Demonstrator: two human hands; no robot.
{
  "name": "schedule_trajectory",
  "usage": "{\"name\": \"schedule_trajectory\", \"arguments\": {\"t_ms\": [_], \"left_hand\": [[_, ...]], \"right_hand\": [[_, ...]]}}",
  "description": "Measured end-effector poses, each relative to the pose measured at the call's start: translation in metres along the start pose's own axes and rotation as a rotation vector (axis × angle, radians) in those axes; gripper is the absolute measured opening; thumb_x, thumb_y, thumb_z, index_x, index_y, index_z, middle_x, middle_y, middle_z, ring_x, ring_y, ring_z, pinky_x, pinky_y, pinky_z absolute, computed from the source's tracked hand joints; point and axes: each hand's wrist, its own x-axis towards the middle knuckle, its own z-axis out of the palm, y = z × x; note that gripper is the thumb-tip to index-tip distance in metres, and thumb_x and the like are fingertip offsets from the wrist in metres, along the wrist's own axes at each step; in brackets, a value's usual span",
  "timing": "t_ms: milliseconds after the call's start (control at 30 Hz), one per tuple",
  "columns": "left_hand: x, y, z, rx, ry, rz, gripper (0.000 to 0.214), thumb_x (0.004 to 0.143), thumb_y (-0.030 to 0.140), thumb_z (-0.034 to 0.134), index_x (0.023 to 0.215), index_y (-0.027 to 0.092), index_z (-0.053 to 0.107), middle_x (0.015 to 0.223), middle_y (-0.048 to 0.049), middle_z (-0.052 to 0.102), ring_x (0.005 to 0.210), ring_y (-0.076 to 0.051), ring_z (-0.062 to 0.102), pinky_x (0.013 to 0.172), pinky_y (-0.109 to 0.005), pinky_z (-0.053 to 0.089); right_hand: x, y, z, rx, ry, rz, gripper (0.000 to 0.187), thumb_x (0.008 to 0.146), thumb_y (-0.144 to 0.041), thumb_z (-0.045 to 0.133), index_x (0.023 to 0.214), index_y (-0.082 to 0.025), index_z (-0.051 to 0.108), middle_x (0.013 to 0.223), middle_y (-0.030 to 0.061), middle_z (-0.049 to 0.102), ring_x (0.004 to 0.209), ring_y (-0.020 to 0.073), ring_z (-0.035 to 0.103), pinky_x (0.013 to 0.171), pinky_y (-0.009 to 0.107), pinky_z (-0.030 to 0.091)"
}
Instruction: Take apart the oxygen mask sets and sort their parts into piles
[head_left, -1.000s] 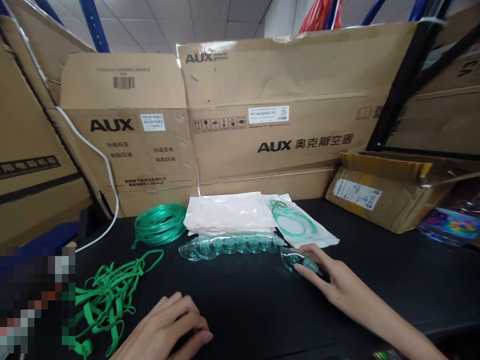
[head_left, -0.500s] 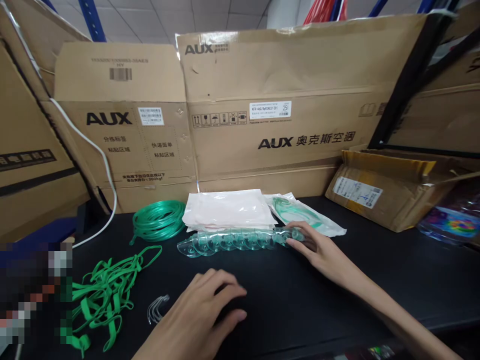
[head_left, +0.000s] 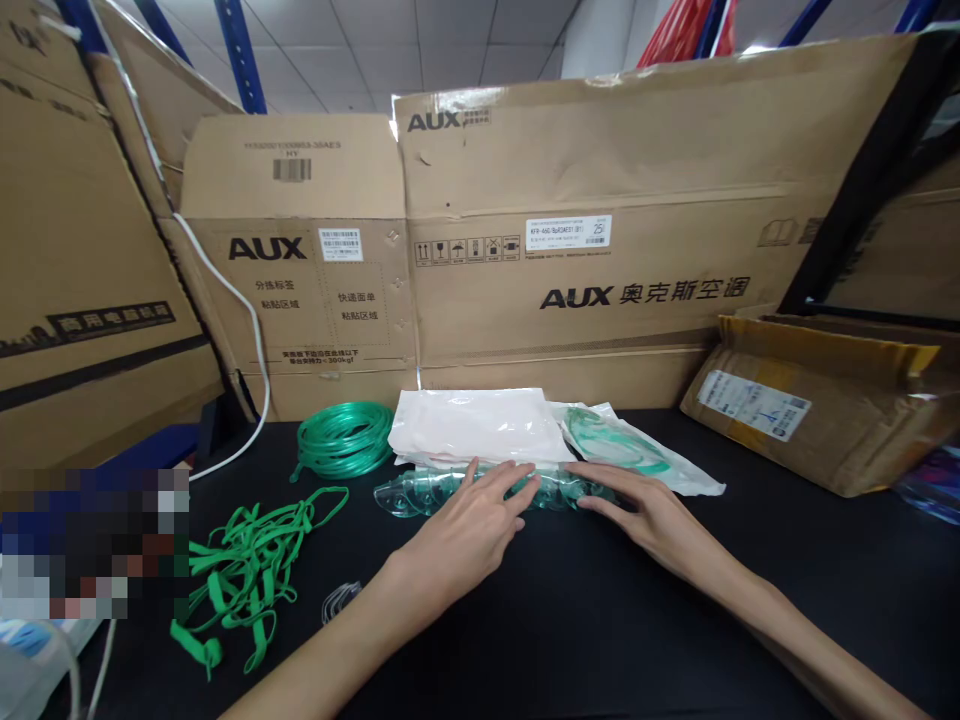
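Note:
A row of clear green-tinted plastic masks [head_left: 420, 492] lies nested on its side on the black table [head_left: 570, 620]. My left hand [head_left: 469, 525] rests with fingers stretched out on the middle of that row. My right hand [head_left: 646, 513] lies flat with fingers extended against the row's right end. Just behind the row sits a stack of white plastic pouches [head_left: 476, 425], and a sealed pouch with green tubing [head_left: 637, 452] lies to the right of it.
A coil of green tubing [head_left: 345, 438] and a heap of green elastic straps [head_left: 251, 570] lie at the left, with small clear clips [head_left: 339, 600] nearby. Large AUX cardboard boxes [head_left: 600, 230] wall the back; a taped brown box [head_left: 817, 400] stands at right.
My right hand carried a single mask from the table up to the right end of the row. My left hand moved forward from the table's near edge onto the row.

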Motion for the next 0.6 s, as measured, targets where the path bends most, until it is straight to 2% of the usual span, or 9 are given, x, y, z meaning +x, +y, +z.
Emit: {"name": "schedule_trajectory", "arguments": {"t_ms": [267,467,600], "left_hand": [[-0.006,-0.004,-0.013,-0.031,-0.007,0.002,0.045,0.102,0.014,0.051,0.147,0.018,0.047,0.154,-0.0115,0.051,0.146,-0.024,0.043,0.122,-0.054,0.032],[-0.018,-0.012,-0.017,-0.025,0.001,-0.058,0.044,0.103,0.021,0.052,0.147,0.02,0.047,0.153,-0.0108,0.051,0.143,-0.024,0.048,0.122,-0.056,0.03],[-0.021,-0.02,-0.018,-0.017,0.021,-0.055,0.045,0.102,0.019,0.054,0.147,0.02,0.047,0.152,-0.0101,0.051,0.143,-0.022,0.046,0.124,-0.054,0.028]], "right_hand": [[-0.001,-0.016,0.01,-0.045,-0.003,-0.073,0.039,0.099,-0.04,0.057,0.134,-0.025,0.067,0.131,0.0097,0.072,0.124,0.032,0.066,0.109,0.053,0.05],[0.006,-0.029,0.026,-0.076,0.001,-0.102,0.039,0.101,-0.037,0.054,0.137,-0.025,0.061,0.134,0.0103,0.07,0.122,0.0287,0.067,0.105,0.047,0.055],[0.009,-0.033,0.035,-0.118,0.041,-0.115,0.043,0.103,-0.035,0.052,0.144,-0.025,0.056,0.142,0.0116,0.064,0.128,0.0301,0.063,0.108,0.052,0.052]]}}
